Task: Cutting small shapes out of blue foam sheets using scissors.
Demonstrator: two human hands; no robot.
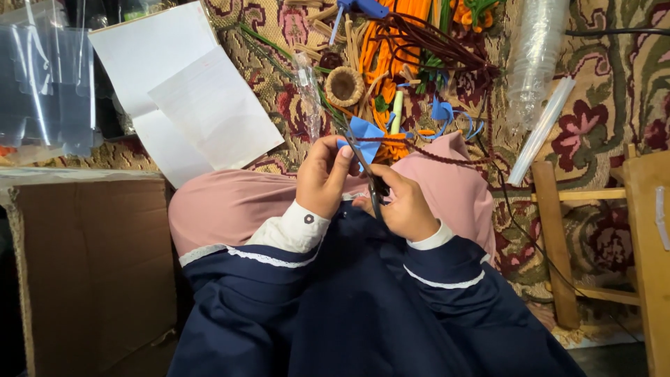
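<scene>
- Head view shows us a blue paper piece (366, 135) pinched at its lower left edge by our left hand (323, 178), thumb and fingertips pressed together on it.
- Our right hand (405, 202) is closed around the dark handles of a pair of scissors (368, 176), whose blades run up from the fingers to meet the blue paper just beyond the left thumb.
- Both hands sit close together, nearly touching, above our pink-covered knees (230, 206) and navy sleeves with white cuffs.
- A dark brown cord (447, 159) trails away from the paper, off to the right of the right-hand fingers, and loops up into the pile beyond.
- Just past the fingertips lie more blue paper scraps (447, 115), orange strips (391, 42) and a small round woven basket (344, 86).
- Further out to the left of the left hand lie white paper sheets (188, 98) on the patterned carpet (607, 91).
- Near the left elbow stands a cardboard box (91, 272).
- Well to the right of the right hand stand a wooden stool (558, 237) and a stack of clear plastic cups (534, 56).
</scene>
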